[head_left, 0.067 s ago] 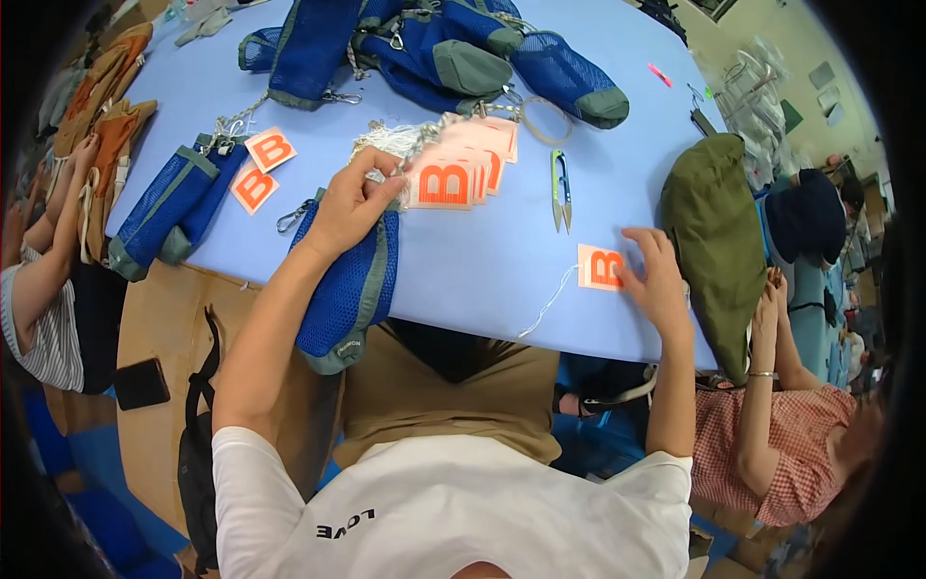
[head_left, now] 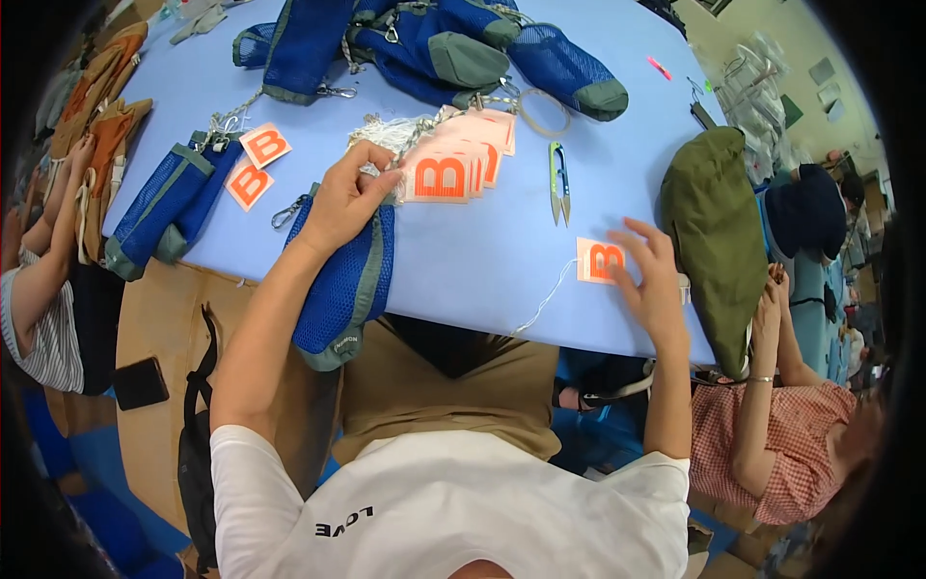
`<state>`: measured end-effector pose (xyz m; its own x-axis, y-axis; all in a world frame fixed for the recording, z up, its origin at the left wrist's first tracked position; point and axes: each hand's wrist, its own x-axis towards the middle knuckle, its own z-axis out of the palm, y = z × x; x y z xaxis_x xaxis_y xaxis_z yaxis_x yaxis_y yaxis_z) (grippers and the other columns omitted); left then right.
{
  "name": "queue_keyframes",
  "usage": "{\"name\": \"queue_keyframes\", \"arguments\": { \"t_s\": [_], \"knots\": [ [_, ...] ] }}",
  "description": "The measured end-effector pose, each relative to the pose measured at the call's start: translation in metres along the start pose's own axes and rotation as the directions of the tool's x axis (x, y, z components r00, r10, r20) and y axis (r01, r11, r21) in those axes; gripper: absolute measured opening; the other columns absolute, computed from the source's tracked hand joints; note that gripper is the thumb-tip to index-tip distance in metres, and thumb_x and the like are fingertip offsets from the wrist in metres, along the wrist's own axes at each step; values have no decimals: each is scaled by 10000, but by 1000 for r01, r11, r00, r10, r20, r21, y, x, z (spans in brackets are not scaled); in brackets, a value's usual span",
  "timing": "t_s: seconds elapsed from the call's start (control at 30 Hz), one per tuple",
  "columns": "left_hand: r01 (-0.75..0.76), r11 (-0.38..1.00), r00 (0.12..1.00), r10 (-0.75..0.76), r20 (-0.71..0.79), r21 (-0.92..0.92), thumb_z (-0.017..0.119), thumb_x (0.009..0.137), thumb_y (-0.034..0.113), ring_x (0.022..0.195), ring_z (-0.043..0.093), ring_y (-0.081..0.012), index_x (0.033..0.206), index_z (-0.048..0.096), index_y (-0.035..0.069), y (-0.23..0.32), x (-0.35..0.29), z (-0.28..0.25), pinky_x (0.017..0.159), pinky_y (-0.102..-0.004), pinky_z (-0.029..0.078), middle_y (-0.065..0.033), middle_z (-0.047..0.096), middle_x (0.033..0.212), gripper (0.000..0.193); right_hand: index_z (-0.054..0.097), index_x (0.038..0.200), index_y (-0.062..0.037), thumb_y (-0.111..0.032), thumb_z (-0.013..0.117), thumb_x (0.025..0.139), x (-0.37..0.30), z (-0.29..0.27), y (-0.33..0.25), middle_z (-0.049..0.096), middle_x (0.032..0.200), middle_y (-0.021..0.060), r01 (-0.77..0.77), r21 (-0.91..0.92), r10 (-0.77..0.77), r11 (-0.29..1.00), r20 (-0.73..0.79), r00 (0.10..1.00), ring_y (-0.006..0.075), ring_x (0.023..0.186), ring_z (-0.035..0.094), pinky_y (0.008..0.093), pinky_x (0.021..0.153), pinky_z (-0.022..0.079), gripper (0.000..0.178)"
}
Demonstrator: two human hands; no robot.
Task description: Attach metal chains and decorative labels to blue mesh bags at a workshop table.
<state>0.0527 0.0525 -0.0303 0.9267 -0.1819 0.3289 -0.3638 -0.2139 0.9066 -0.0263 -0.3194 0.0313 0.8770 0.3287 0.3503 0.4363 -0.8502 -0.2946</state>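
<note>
My left hand [head_left: 345, 201] is closed, thumb against fingers, on a grey patterned cord [head_left: 417, 133] beside a fanned stack of pale tags [head_left: 442, 179] with orange marks. Below that hand a blue mesh bag [head_left: 338, 285] with grey trim hangs partly over the table edge, its metal clip [head_left: 289, 213] lying to the left. Toward the right, my right hand [head_left: 660, 289] hovers with fingers apart beside a single pale tag [head_left: 600, 261]. From this tag a white string [head_left: 546, 301] trails toward the table edge. Thread snips [head_left: 558, 183] with a green and blue handle lie between the hands.
More blue mesh bags [head_left: 415, 58] are heaped at the back, near a tape ring [head_left: 545, 113]. Two bags [head_left: 159, 203] and two tags [head_left: 256, 164] lie at left. A green cloth bag [head_left: 709, 232] sits at right. People work on both sides.
My right hand has drawn slightly up and away from the single tag, its fingers spreading. My left hand keeps its grip on the cord. The whole view has shifted a little.
</note>
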Motion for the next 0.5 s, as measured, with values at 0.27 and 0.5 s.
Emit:
{"name": "queue_keyframes", "arguments": {
  "t_s": [0.27,0.5],
  "knots": [
    [95,995,995,-97,35,34,595,857,80,595,354,12,879,505,38,1,2,-4,528,-145,296,26,504,910,102,638,881,-115,-82,736,633,-21,39,-49,549,890,50,221,364,-296,905,166,940,257,806,507,362,732,404,269],
    [21,994,999,-24,27,112,578,823,50,576,479,-83,936,551,49,34,-8,3,521,-228,365,-19,552,721,117,612,806,-61,-20,697,686,-1,54,-58,549,748,50,46,555,-144,831,135,980,222,701,516,316,632,413,153]
  ]
}}
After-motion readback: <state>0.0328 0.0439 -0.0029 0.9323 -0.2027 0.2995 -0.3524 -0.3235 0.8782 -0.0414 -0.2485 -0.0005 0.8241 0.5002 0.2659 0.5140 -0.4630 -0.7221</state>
